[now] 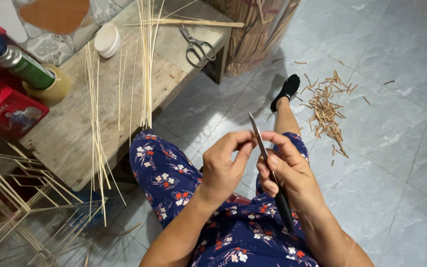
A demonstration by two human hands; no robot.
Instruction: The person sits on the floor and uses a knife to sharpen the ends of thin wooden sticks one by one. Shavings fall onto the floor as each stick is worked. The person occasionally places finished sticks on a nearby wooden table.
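Both forearms are coming up from the bottom edge and meeting over the lap, above floral blue trousers. Right hand is gripping a knife: fingers curled tight round the dark handle, thumb lying along the upper part near the blade. Left hand is sitting just beside it, palm turned inward, index fingertip & thumb pinched together right at the blade's lower section; whether anything thin is being held between them can't be told.

Knife's long axis is running diagonal, handle low & toward the wearer, narrow grey blade pointing up & slightly left, tip over the tiled floor w/ the hands mid-frame.

To the left, a low wooden table is carrying long pale bamboo slivers laid lengthwise, some overhanging its near edge, plus scissors w/ blades shut, a tape roll w/ a green spray can lying across it, and a small white round dish. A red box is sitting at the table's left end. A woven basket is standing beyond the table; contents not visible. Short bamboo offcuts are lying scattered near a foot in a black sock. A stick frame is showing lower left.
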